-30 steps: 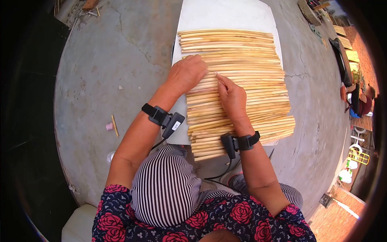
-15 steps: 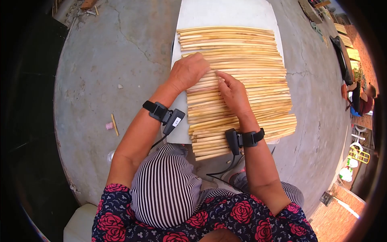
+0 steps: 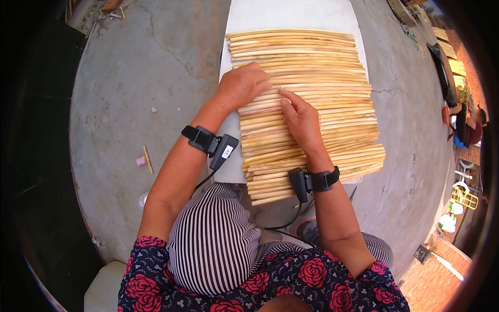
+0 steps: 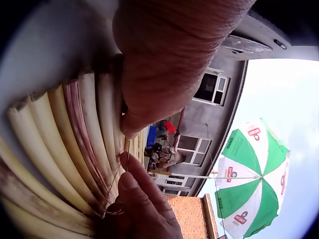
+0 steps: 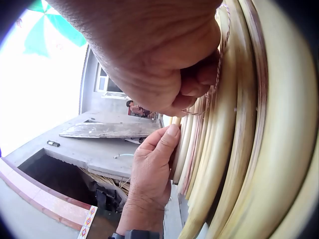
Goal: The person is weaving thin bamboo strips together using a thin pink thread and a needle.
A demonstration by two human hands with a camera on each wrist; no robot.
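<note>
Pale yellow stalks (image 3: 332, 112) lie side by side in a broad layer over a white board (image 3: 291, 15). My left hand (image 3: 243, 86) is at their left ends, fingers bent over a stalk, its thumb against the stalks in the right wrist view. Close beside it, my right hand (image 3: 302, 125) rests over the layer with thumb and forefinger together. A thin red-and-white twisted string (image 5: 218, 74) runs across the stalks to the right hand's curled fingers, which pinch it. The left wrist view shows the string (image 4: 114, 213) looped low among the stalks.
On the concrete floor to the left lie a short stick (image 3: 148, 159) and a small pink roll (image 3: 141, 160). Striped trouser legs (image 3: 213, 239) come up to the board's near edge. Another person (image 3: 472, 127) sits at the far right.
The board and stalks sit slightly higher in the head view. My right wrist has shifted a little to the right; both hands keep nearly the same place over the stalks.
</note>
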